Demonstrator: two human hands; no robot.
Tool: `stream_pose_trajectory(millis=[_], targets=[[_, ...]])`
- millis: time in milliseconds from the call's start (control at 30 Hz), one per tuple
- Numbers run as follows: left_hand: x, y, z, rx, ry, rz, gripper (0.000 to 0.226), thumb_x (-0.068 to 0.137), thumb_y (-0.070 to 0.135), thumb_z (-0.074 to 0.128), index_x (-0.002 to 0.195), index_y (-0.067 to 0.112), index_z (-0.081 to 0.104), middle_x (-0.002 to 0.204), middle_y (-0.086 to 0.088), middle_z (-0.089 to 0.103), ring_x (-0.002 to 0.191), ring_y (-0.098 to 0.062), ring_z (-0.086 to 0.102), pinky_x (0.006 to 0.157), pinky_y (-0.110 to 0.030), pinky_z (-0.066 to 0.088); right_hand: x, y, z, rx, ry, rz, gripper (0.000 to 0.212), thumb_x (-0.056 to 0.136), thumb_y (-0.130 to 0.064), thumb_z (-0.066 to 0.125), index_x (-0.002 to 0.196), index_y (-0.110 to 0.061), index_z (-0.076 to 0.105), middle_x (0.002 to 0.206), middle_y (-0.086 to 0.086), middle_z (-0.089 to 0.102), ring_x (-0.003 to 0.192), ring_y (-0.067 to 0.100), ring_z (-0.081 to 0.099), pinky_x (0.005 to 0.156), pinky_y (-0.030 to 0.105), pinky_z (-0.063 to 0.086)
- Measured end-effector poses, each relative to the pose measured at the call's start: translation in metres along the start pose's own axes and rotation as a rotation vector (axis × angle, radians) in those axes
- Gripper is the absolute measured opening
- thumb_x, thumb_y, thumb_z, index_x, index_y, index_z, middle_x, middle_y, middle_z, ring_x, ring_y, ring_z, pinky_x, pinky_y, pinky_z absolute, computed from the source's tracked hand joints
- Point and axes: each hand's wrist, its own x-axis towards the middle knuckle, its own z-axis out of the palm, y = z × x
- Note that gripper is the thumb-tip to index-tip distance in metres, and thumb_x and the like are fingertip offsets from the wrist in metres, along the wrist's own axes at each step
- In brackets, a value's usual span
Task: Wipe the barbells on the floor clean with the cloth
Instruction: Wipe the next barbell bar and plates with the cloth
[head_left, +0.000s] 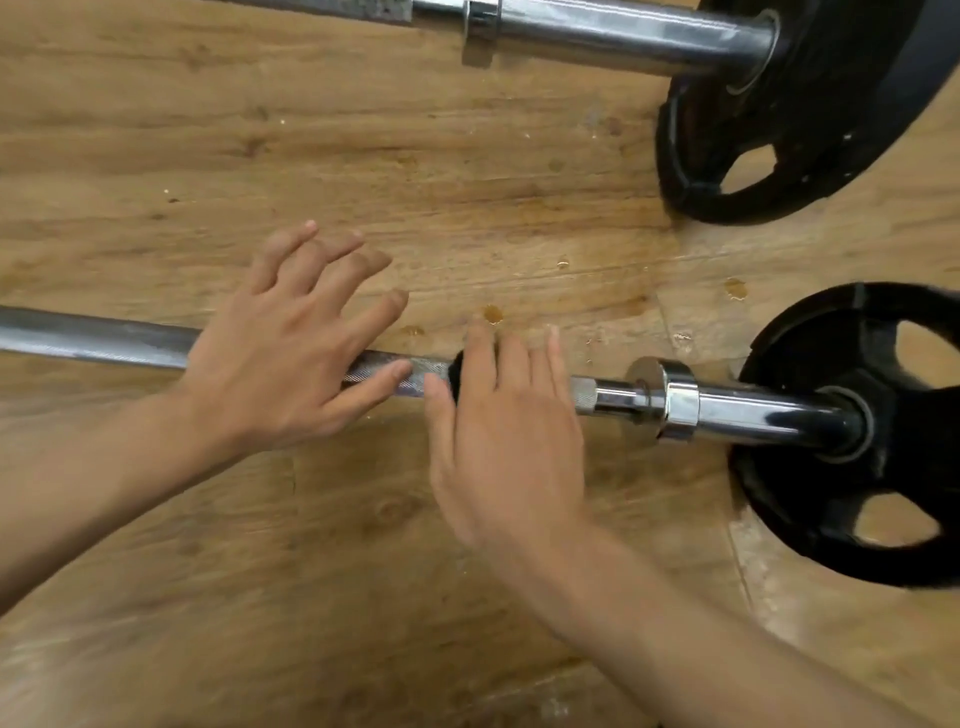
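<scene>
**Two hands on the near barbell, cloth under the right**

The left hand (291, 358) lies flat across the near barbell (93, 338). Its fingers (332, 254) are straight and fanned apart, reaching past the bar over the floor. Its thumb (382, 379) rests on the knurled stretch of the shaft, and the hand grips nothing.

Just beside it, the right hand (509, 441) covers the same bar. Its fingers (514, 358) are nearly straight and held close together, and they press down on a black cloth (456, 375). Only a small dark bulge of the cloth shows, between thumb and forefinger. The rest is hidden under the palm, so I cannot tell whether it wraps around the bar. The two thumbs are near each other but apart.

To the right of the hands the bar runs through one chrome collar (680, 402) into one black plate (779, 493) with cut-out grips.

A second barbell (613, 31) lies across the top of the view, well apart from the hands. It has its own collar (480, 26) and one black plate (831, 104).

In all there are two barbells, two plates, two collars, two hands and one cloth.

Everything rests on a wood-grain floor (156, 156) in a light brown tone. A few wet drops (492, 313) lie on the boards between the bars, close to the right fingertips. No walls or other parts of the room are visible.
</scene>
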Motion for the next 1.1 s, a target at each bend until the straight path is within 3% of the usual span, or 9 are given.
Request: stream_pose_trajectory(millis=[167, 300, 400, 500, 600, 733, 867, 967, 1100], targets=[[-0.016, -0.007, -0.003, -0.065, 0.075, 0.005, 0.057, 0.107, 0.047, 0.037, 0.114, 0.004, 0.073, 0.144, -0.025, 0.056, 0.14, -0.047, 0.045, 0.125, -0.058, 0.019, -0.008, -0.007, 0.015, 0.066, 0.12, -0.037, 0.04, 0.109, -0.036, 0.038, 0.141, -0.02, 0.056, 0.132, 0.01, 0.061, 0.127, 0.031, 0.056, 0.13, 0.047, 0.008], [-0.031, -0.01, -0.002, -0.073, 0.061, -0.114, 0.062, 0.108, 0.05, 0.03, 0.134, 0.006, 0.066, 0.151, -0.024, 0.051, 0.144, -0.047, 0.041, 0.127, -0.059, 0.015, -0.027, 0.034, 0.013, 0.03, 0.262, 0.254, 0.042, 0.107, -0.023, 0.034, 0.14, -0.009, 0.056, 0.149, 0.015, 0.054, 0.148, 0.032, 0.04, 0.13, 0.046, 0.005], [-0.031, -0.009, 0.006, 0.004, 0.06, -0.142, 0.063, 0.109, 0.052, 0.028, 0.138, 0.01, 0.063, 0.152, -0.02, 0.052, 0.146, -0.045, 0.04, 0.126, -0.061, 0.016, -0.012, 0.014, 0.023, 0.131, 0.367, 0.426, 0.042, 0.102, -0.017, 0.035, 0.134, -0.002, 0.059, 0.145, 0.017, 0.056, 0.144, 0.036, 0.043, 0.129, 0.05, 0.01], [-0.028, -0.01, 0.008, 0.003, 0.087, -0.141, 0.06, 0.109, 0.052, 0.03, 0.138, 0.012, 0.063, 0.156, -0.017, 0.05, 0.15, -0.043, 0.036, 0.125, -0.061, 0.016, 0.0, -0.02, 0.031, 0.208, 0.368, 0.245, 0.032, 0.104, -0.014, 0.047, 0.13, -0.004, 0.063, 0.138, 0.015, 0.06, 0.139, 0.035, 0.049, 0.13, 0.048, 0.009], [-0.026, -0.015, 0.01, 0.01, 0.101, -0.133, 0.061, 0.109, 0.053, 0.03, 0.139, 0.012, 0.063, 0.156, -0.019, 0.05, 0.151, -0.044, 0.034, 0.125, -0.061, 0.014, 0.001, -0.005, 0.028, 0.123, 0.28, 0.065, 0.035, 0.109, -0.026, 0.042, 0.133, -0.012, 0.064, 0.141, 0.009, 0.062, 0.143, 0.028, 0.048, 0.13, 0.045, 0.003], [-0.02, -0.017, 0.012, -0.004, 0.117, -0.159, 0.062, 0.109, 0.054, 0.029, 0.137, 0.013, 0.065, 0.155, -0.019, 0.05, 0.15, -0.043, 0.034, 0.125, -0.058, 0.013, -0.004, 0.046, 0.019, -0.022, 0.355, 0.298, 0.037, 0.109, -0.023, 0.037, 0.134, -0.009, 0.061, 0.152, 0.012, 0.053, 0.149, 0.028, 0.04, 0.13, 0.047, -0.002], [-0.013, -0.02, 0.014, -0.027, 0.121, -0.163, 0.06, 0.109, 0.054, 0.03, 0.133, 0.013, 0.067, 0.155, -0.018, 0.051, 0.151, -0.042, 0.035, 0.125, -0.058, 0.014, 0.011, 0.035, 0.026, -0.006, 0.434, 0.416, 0.037, 0.105, -0.015, 0.04, 0.132, -0.003, 0.063, 0.145, 0.015, 0.058, 0.147, 0.032, 0.043, 0.129, 0.047, -0.002], [-0.011, -0.024, 0.017, -0.04, 0.148, -0.152, 0.057, 0.109, 0.053, 0.032, 0.129, 0.015, 0.07, 0.154, -0.015, 0.053, 0.15, -0.041, 0.037, 0.124, -0.058, 0.018, 0.001, 0.038, 0.026, -0.012, 0.407, 0.307, 0.041, 0.108, -0.018, 0.039, 0.142, -0.005, 0.057, 0.148, 0.013, 0.056, 0.148, 0.029, 0.042, 0.129, 0.043, -0.006], [-0.006, -0.028, 0.017, -0.023, 0.164, -0.046, 0.051, 0.111, 0.05, 0.034, 0.126, 0.018, 0.071, 0.152, -0.011, 0.056, 0.149, -0.039, 0.04, 0.122, -0.058, 0.021, 0.028, 0.054, 0.02, -0.038, 0.443, 0.398, 0.032, 0.105, -0.021, 0.042, 0.111, -0.007, 0.07, 0.116, 0.012, 0.072, 0.131, 0.027, 0.059, 0.129, 0.053, 0.0]])
